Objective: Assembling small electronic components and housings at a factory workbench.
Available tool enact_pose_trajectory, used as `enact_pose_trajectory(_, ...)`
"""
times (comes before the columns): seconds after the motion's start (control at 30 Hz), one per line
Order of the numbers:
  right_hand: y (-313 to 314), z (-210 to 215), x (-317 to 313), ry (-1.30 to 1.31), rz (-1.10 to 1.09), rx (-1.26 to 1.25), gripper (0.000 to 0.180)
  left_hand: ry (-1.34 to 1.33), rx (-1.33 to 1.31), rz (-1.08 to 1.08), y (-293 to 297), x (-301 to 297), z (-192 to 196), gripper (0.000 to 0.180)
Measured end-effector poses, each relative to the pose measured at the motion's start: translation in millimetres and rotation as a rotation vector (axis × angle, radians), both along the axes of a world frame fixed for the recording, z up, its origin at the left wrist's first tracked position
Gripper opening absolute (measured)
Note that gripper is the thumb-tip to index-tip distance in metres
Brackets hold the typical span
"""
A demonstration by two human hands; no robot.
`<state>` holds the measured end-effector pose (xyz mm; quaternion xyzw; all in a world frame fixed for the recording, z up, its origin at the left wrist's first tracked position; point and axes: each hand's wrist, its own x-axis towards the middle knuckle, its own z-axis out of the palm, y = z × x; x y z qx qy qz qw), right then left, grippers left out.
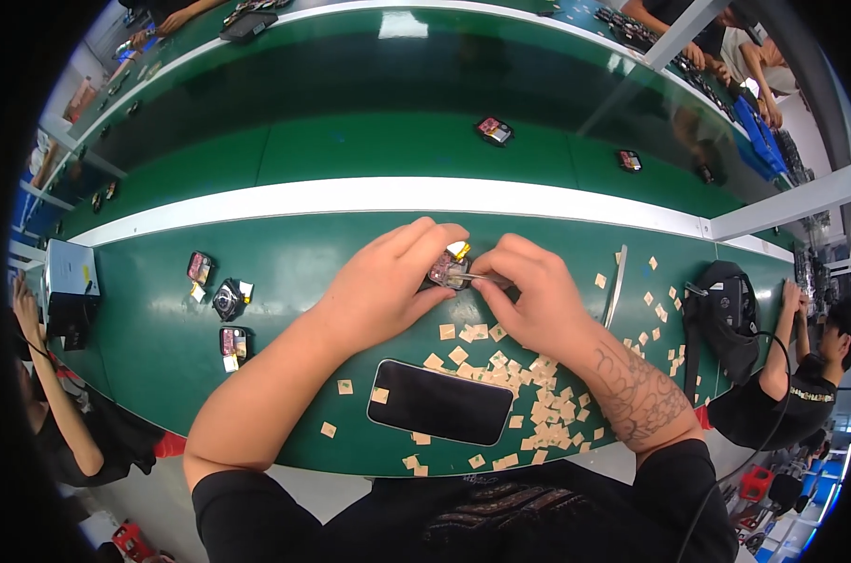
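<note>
- A small pink-and-clear part (447, 267) with a yellow corner is sitting pinched between both hands, just above the green surface (294, 253), near its middle.
- The left hand (383, 281) is closing its grip on the part; the right hand (529, 296) is gripping thin tweezers (482, 279) whose tips are touching it.
- A dark phone (439, 402) is lying just below the hands, near the surface's near edge.
- Tan paper squares (547, 403) are crowding the right side.
- 3 similar parts (221, 305) are lying well apart on the left, with open green between.
</note>
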<state>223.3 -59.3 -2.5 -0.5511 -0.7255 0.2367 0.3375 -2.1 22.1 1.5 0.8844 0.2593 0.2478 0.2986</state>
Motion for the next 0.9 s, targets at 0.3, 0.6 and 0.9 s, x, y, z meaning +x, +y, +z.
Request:
enact_pose_trajectory(0.3, -1, 0, -4, -0.052, 0.052, 0.047, 0.013, 0.051, -0.064, -0.019, 0, -2, 0, 0.060)
enact_pose_trajectory(0.6, -3, 1, -7, -0.258, -0.034, 0.178, 0.016, -0.010, -0.036, -0.017, 0, 0, -3, 0.062)
enact_pose_trajectory(0.9, 2, -5, -3, -0.085, 0.027, 0.089, 0.016, 0.063, -0.055, -0.023, 0, -2, 5, 0.060)
